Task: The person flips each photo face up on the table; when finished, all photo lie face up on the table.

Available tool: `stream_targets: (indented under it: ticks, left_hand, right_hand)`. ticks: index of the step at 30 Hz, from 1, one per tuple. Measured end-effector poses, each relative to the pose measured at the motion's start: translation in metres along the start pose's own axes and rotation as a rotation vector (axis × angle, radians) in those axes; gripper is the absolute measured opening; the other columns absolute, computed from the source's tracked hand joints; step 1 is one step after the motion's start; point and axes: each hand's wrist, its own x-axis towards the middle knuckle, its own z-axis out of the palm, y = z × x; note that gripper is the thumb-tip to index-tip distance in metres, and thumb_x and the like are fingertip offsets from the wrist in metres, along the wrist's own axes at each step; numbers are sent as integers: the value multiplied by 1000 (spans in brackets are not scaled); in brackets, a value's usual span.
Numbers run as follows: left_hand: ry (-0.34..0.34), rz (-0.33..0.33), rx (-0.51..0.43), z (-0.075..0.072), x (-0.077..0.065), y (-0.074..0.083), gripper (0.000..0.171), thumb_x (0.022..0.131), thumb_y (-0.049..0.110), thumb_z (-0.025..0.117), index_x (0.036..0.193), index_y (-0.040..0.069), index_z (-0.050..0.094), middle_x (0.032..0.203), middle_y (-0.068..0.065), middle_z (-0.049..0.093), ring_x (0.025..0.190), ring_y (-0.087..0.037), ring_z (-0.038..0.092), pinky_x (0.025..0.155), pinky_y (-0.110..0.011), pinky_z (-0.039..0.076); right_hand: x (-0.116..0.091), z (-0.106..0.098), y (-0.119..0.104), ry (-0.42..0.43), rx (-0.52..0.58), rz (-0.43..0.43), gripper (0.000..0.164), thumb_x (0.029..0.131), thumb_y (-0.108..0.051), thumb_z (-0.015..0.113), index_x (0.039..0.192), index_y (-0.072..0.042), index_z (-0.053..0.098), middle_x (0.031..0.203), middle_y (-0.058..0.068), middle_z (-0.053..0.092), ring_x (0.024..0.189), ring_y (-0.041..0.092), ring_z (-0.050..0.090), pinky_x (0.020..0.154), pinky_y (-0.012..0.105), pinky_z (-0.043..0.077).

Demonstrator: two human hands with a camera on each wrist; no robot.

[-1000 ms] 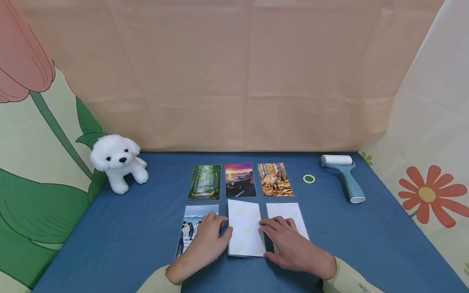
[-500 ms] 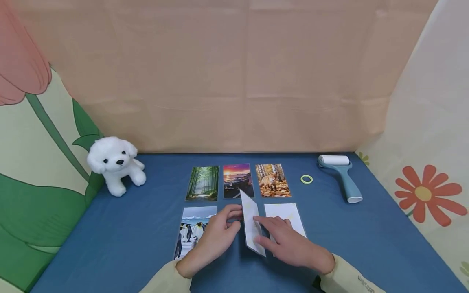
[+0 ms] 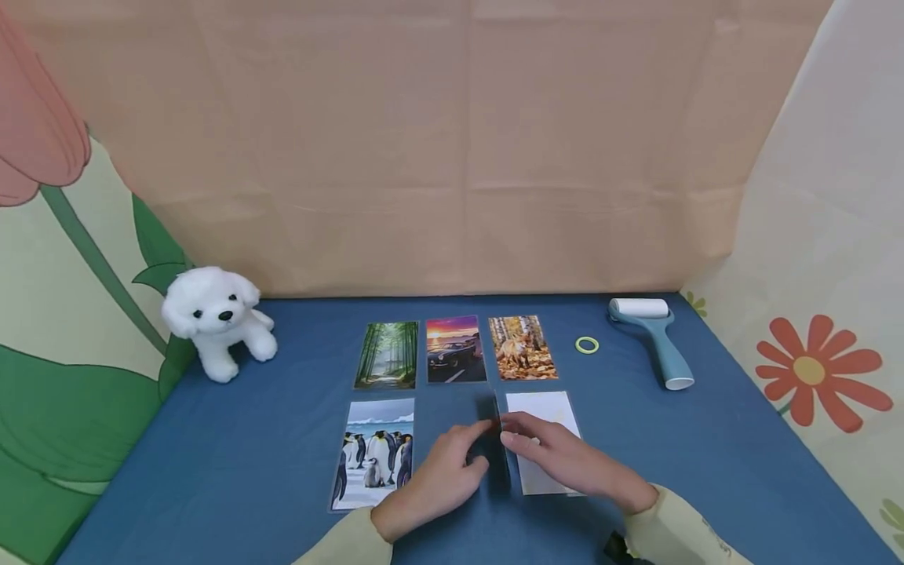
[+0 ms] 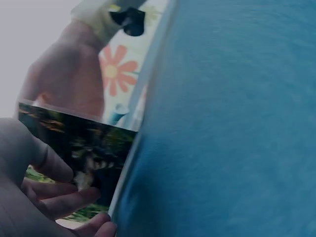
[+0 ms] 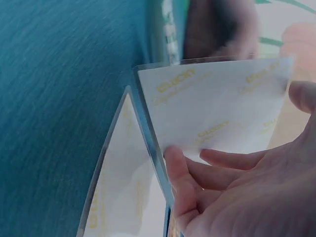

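A laminated picture card (image 5: pixel 217 98) stands on its long edge between my hands, almost edge-on in the head view. Its white back is towards my right hand (image 3: pixel 565 463), whose extended fingertips touch it; the thumb is by the upper edge. On the other side, my left hand (image 3: pixel 448 467) has loosely bent fingers against the picture face (image 4: pixel 113 143), which is dark and blurred. Left of my hands lies a penguin card (image 3: pixel 374 455), picture up. Under my right hand is another card (image 3: pixel 544 404), white back up, partly covered.
Behind lie a forest card (image 3: pixel 387 355), a car card (image 3: pixel 455 350) and a fox card (image 3: pixel 523 348). Right of them are a yellow-green ring (image 3: pixel 587 345) and a blue-handled lint roller (image 3: pixel 660 341). A white plush dog (image 3: pixel 219 318) sits at the back left.
The middle card was lifted from lying nearly flat, white back up, and tilted rightward onto its edge. My left hand followed it right, uncovering the penguin card. My right hand stayed near its place.
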Motion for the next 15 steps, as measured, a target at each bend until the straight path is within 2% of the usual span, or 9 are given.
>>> stream_targets:
  ticks: [4,9,12,15]
  left_hand:
    - [-31,18,85,7,0,-4,50,92,5,56,142,5,58,132,-11,61,118,-28,49,99,-56,38]
    - [-74,-6,182,9,-2,-3,49,90,13,60,139,17,63,112,-3,54,100,-20,39,83,-41,32]
    - [-77,-10,221,11,-4,-3,51,88,17,62,139,21,64,103,2,47,90,-17,33,75,-36,28]
    - [-64,-4,240,12,-5,-2,52,87,18,63,139,22,63,100,4,44,87,-16,31,74,-34,26]
  right_hand:
    - [-3,-7,4,-6,74,3,62,106,-46,47,149,-2,45,135,14,59,119,30,58,98,59,44]
    - [-13,-16,9,-2,157,-23,59,107,-38,48,152,-1,39,109,10,65,95,27,63,79,45,50]
    - [-19,-19,12,5,210,-51,59,107,-32,50,153,1,34,104,11,63,91,30,62,77,42,53]
    - [-25,-21,13,10,246,-68,59,108,-28,50,154,2,31,94,12,62,86,33,62,78,43,55]
